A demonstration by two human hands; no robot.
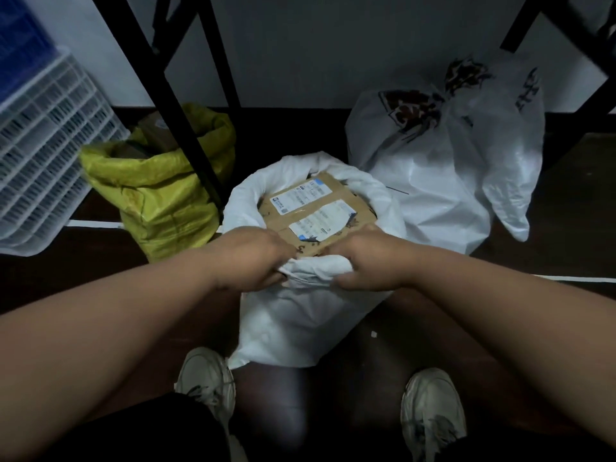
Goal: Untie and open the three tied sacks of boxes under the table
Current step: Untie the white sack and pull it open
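Observation:
A white sack stands open on the dark floor in front of me, its rim rolled down around a cardboard box with white shipping labels. My left hand and my right hand both grip the near edge of the rim, bunched fabric between them. To the left a yellow sack stands open with brown boxes showing inside. At the back right a larger white sack with dark print is tied shut in a knot at its top.
Black table legs slant down behind the yellow sack, another at the top right. A white slatted crate sits at the left under a blue one. My two white shoes are at the bottom. A grey wall is behind.

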